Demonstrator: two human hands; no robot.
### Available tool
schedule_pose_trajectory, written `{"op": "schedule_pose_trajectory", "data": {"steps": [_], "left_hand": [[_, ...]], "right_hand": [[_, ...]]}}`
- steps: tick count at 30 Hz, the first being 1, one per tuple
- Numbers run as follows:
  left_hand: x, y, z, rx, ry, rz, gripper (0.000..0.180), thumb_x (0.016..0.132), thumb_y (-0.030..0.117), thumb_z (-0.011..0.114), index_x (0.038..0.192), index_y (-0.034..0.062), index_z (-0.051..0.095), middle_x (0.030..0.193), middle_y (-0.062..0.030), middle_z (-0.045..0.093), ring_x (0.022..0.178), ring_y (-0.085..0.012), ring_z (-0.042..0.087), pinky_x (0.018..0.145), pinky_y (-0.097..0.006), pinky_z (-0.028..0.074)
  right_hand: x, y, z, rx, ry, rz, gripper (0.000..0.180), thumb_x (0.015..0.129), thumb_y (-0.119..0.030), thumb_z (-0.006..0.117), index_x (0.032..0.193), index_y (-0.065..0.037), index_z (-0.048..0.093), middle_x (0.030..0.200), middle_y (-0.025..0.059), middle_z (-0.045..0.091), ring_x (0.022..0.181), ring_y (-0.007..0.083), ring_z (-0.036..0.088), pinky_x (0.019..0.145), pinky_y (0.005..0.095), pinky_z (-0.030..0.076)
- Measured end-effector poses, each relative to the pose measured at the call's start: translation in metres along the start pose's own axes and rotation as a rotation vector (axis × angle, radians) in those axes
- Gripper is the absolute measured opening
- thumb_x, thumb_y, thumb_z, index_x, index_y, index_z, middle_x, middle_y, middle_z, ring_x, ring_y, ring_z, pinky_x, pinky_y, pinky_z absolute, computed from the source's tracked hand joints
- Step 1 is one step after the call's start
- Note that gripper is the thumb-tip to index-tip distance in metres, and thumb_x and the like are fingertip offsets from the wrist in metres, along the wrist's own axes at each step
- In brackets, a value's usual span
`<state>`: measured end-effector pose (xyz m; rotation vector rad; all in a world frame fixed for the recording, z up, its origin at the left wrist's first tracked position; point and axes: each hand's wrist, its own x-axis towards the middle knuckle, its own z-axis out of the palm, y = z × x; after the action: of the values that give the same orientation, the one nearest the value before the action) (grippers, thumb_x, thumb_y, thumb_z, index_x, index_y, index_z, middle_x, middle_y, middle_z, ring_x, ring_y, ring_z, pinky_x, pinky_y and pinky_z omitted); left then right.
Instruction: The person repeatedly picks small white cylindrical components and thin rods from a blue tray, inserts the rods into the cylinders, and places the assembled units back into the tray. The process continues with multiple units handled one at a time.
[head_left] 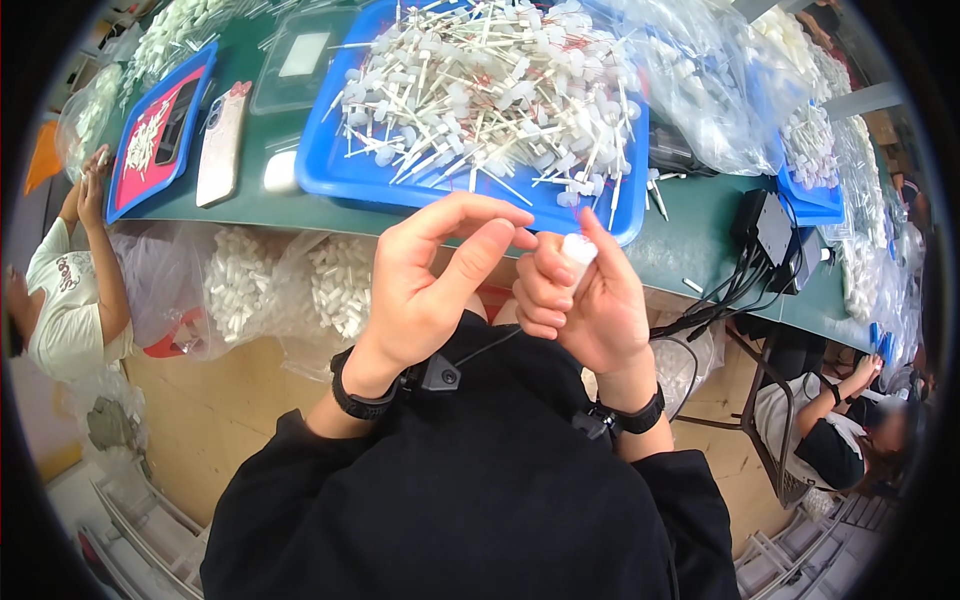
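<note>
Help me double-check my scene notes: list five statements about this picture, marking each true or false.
1. The right hand holds a white cylindrical piece, with the left hand close by. True.
2. The left hand is balled into a tight fist. False: it is partly open, its fingertips beside the right hand.
3. A large blue tray heaped with white parts sits on the green table. True.
4. Both wrists are bare. False: each wears a dark band.
5. A phone lies left of the large blue tray. True.

Here's the small white cylinder (579,252), gripped in the right hand (600,312), rounded end peeking above curled fingers!
</note>
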<state>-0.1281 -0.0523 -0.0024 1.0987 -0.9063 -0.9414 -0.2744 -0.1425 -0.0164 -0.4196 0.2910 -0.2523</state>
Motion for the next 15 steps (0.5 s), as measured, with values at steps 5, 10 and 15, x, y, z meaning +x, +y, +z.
{"op": "schedule_pose_trajectory", "data": {"steps": [5,10,15], "left_hand": [[0.004,-0.008,0.001,0.399,0.057,0.214,0.018,0.081,0.01,0.07,0.097,0.0038,0.065,0.09,-0.0054,0.067,0.084,-0.0162,0.063,0.075,-0.03,0.049],[0.004,-0.01,0.015,0.595,0.087,0.357,0.031,0.07,0.005,0.078,0.098,0.0046,0.065,0.09,-0.0069,0.066,0.08,-0.0177,0.064,0.068,-0.03,0.051],[-0.005,0.002,0.013,-0.126,0.105,0.02,0.031,0.078,-0.008,0.067,0.108,-0.0036,0.059,0.092,-0.0136,0.066,0.053,-0.0121,0.062,0.044,-0.022,0.049]], "right_hand": [[0.003,0.002,0.003,-0.109,0.066,-0.019,0.049,0.099,-0.049,0.027,0.074,-0.009,0.042,0.063,-0.0008,0.038,0.055,0.0098,0.034,0.052,0.0236,0.029],[0.002,0.007,0.019,-0.479,0.279,-0.133,0.054,0.098,-0.054,0.023,0.084,-0.009,0.051,0.071,-0.0027,0.046,0.059,0.0079,0.038,0.055,0.0226,0.03],[-0.001,0.001,0.035,-0.531,0.103,-0.139,0.075,0.096,-0.058,0.016,0.114,0.005,0.052,0.089,0.0088,0.058,0.074,0.018,0.057,0.071,0.0325,0.047]]}}
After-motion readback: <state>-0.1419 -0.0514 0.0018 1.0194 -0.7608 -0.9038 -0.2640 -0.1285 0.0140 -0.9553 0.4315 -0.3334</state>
